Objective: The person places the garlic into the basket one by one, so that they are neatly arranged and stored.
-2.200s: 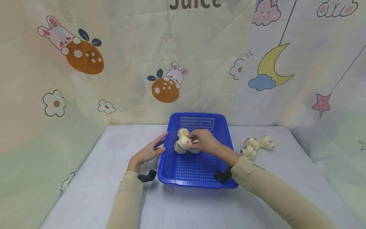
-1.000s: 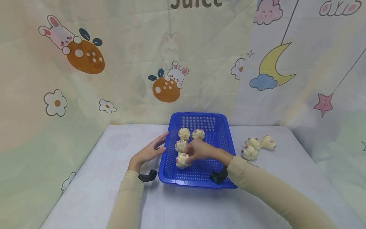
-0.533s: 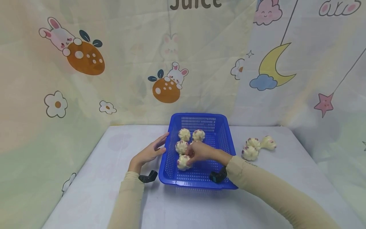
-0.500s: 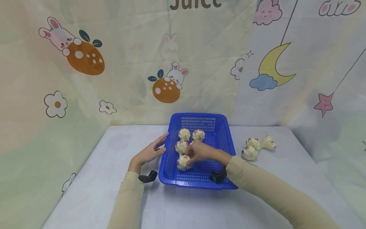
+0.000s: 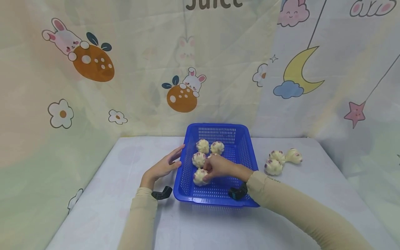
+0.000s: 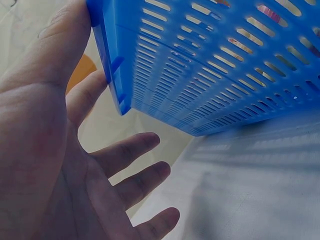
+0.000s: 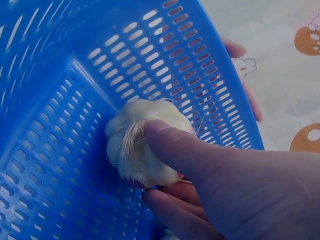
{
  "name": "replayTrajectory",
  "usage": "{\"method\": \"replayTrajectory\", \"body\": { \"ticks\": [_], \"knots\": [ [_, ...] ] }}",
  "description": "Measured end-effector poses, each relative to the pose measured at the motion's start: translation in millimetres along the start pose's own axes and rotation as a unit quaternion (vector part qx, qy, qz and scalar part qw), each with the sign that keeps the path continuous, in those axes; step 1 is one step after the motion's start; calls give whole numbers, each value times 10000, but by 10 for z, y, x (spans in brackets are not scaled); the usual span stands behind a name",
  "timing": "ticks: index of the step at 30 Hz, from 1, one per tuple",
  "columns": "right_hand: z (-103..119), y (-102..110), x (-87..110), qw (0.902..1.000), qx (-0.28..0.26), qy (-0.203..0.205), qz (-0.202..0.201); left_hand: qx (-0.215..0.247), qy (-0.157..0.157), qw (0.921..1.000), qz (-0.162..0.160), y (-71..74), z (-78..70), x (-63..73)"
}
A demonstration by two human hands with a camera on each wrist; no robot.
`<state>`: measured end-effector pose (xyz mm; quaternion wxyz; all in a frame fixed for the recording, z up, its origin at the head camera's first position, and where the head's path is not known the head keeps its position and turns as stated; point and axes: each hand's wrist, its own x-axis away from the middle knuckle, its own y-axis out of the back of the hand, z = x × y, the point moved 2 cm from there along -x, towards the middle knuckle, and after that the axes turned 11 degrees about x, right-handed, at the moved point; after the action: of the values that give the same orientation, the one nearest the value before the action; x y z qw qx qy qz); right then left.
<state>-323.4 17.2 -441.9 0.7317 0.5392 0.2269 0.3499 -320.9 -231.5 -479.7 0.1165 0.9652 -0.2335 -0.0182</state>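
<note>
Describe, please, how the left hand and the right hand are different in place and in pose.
The left hand is outside the blue basket, touching its rim; the right hand is inside the basket.
The left hand is spread and holds no garlic; the right hand pinches a garlic bulb.
Both hands are bare and come out of beige sleeves.

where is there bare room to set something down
Bare table lies left of the left sleeve, between it and the right sleeve in front of the basket, and right of the three loose garlic bulbs. Inside, the far right corner looks free. Crowded: the basket's left side, with more bulbs and the right hand among them.
</note>
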Motion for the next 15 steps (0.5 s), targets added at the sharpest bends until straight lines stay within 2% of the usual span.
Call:
{"method": "replayTrajectory", "body": {
  "ticks": [9, 15],
  "knots": [
    [48, -10, -17, 9993, -36, -139, -343, -23, 11, 10000, -26, -12, -3, 11],
    [40, -19, -25, 9990, 21, -264, -362, -12, 60, 10000, -77, -14, -4, 6]
  ]
}}
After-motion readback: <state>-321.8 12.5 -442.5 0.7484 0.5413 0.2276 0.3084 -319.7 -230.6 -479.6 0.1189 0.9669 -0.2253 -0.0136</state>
